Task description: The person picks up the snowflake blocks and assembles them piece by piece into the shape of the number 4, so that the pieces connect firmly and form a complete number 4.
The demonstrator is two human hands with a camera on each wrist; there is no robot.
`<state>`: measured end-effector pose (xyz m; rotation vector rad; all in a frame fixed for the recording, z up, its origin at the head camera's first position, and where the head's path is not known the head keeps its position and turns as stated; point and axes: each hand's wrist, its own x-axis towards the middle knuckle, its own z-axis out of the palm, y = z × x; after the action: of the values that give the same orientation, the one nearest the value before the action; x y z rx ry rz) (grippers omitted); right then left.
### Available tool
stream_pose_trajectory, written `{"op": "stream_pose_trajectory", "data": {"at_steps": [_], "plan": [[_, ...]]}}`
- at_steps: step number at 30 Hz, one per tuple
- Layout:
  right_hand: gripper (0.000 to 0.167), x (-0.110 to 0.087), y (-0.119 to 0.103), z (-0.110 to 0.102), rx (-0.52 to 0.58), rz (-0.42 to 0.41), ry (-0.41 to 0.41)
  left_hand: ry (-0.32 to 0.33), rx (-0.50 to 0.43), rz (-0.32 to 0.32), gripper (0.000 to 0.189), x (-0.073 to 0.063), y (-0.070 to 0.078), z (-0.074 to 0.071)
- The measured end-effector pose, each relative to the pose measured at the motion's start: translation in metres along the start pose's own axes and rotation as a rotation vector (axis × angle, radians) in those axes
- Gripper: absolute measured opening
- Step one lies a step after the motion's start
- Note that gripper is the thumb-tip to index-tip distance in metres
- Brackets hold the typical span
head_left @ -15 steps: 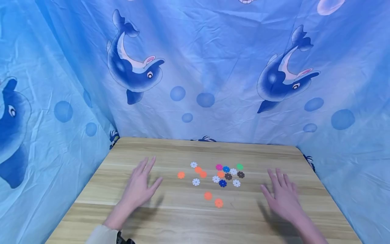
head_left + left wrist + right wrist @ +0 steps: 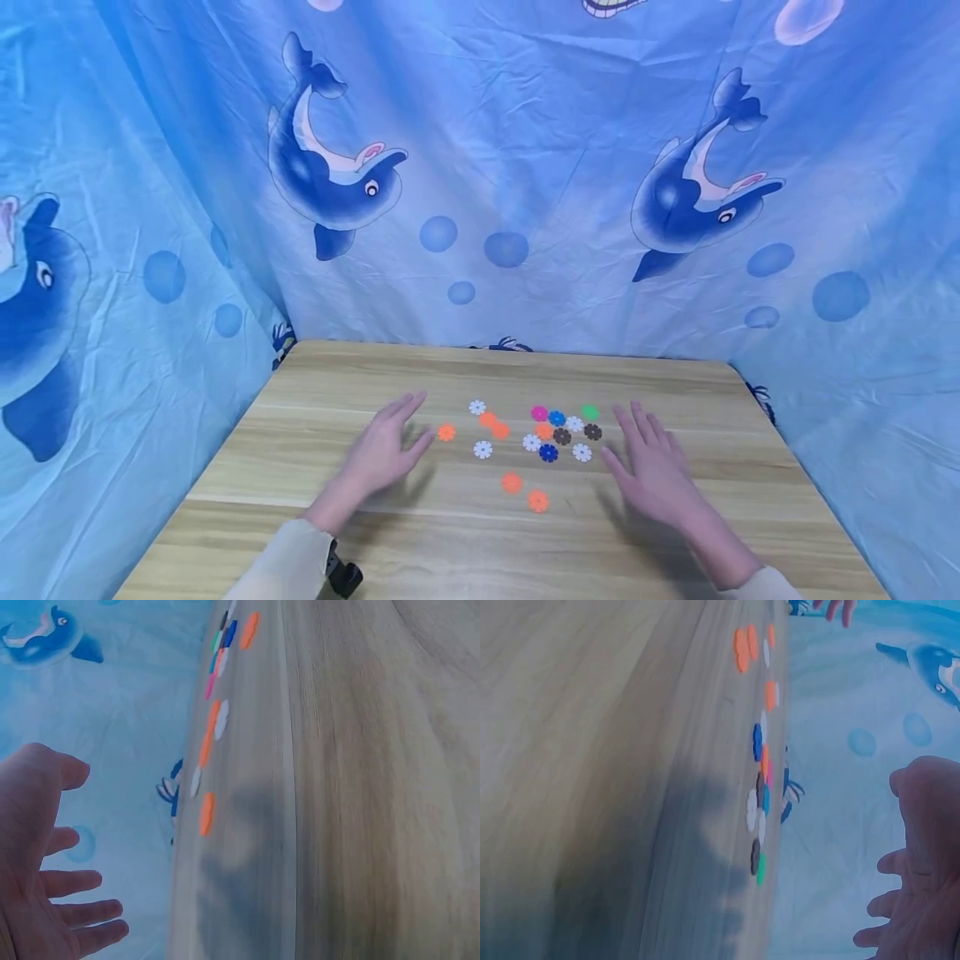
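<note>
Flat notched plastic discs, like snowflake building pieces, lie scattered on the table. Left of the spread, my left hand [image 2: 381, 454] hovers with fingers extended and holds nothing. An orange disc [image 2: 446, 432] is the piece nearest to it. On the other side my right hand [image 2: 654, 477] is also spread above the wood, gripping nothing, close to a brown disc [image 2: 592, 432] and a white disc [image 2: 582, 452]. A green disc [image 2: 590, 412], a pink disc [image 2: 539, 413] and a dark blue disc [image 2: 548, 452] sit in the right cluster. Both wrist views show the palms above the tabletop.
The wooden table [image 2: 450, 550] ends at a blue curtain [image 2: 480, 183] printed with dolphins, which hangs behind it and along both sides. Two orange discs lie nearer the front, one of them [image 2: 538, 501] lowest. A black device [image 2: 344, 577] is strapped at the left wrist.
Both hands have moved inward, the left one to the right and the right one to the left, nearer the discs. The discs have stayed in their places.
</note>
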<state>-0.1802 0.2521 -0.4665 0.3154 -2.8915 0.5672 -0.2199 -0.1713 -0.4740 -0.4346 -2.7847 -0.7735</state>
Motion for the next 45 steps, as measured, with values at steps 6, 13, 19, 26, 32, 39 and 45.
{"op": "stream_pose_trajectory", "data": {"at_steps": [6,13,19,26,32,39,45], "plan": [[0.075,0.007,-0.007,0.004,0.021,-0.021,-0.011,-0.039,-0.023,0.048,0.067,0.014,0.007,0.012],[0.075,0.016,-0.009,0.011,0.026,-0.036,-0.025,-0.067,-0.010,0.091,0.055,0.026,0.010,0.027],[0.077,0.021,-0.012,0.015,0.042,-0.057,-0.039,-0.093,0.011,0.112,0.048,0.031,0.009,0.040],[0.076,0.026,-0.018,0.022,0.078,-0.072,-0.073,-0.146,0.063,0.127,0.044,0.034,0.010,0.048],[0.078,0.031,-0.019,0.027,0.083,-0.091,-0.105,-0.169,0.083,0.140,0.038,0.035,0.010,0.052],[0.077,0.034,-0.021,0.033,0.103,-0.087,-0.132,-0.183,0.064,0.165,0.030,0.031,0.012,0.055],[0.071,0.036,-0.025,0.039,0.084,-0.104,-0.146,-0.157,0.060,0.144,0.023,0.032,0.009,0.058]]}}
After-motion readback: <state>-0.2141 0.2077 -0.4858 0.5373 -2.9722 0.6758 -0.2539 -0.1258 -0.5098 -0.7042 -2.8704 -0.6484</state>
